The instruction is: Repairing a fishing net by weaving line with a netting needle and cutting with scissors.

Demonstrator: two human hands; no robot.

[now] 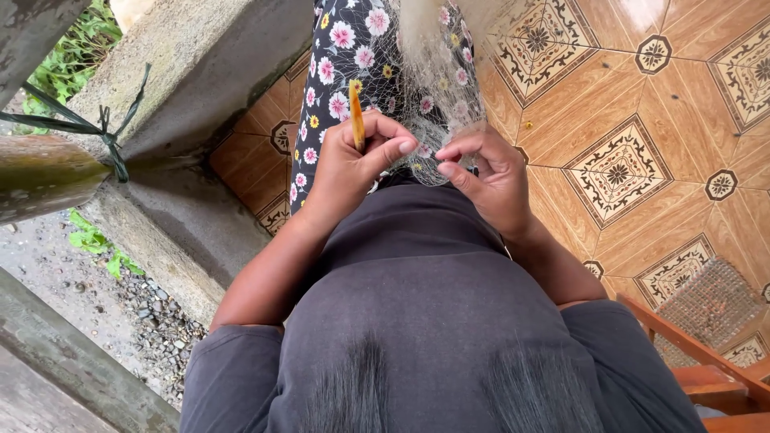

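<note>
Patterned brown floor tiles (642,104) spread out ahead, with a concrete ledge (200,72) off to the left. The left hand (353,164) is curled tight round a slim orange netting needle (356,120), which stands upright just above its thumb. The right hand (489,172) pinches the fine mesh net (437,88) between thumb and forefinger, right beside the left fingertips. Beyond the fingers the net drapes over floral trousers (345,48). Judging by the finished mesh hanging there, plenty is already knotted; how much remains cannot be told.
</note>
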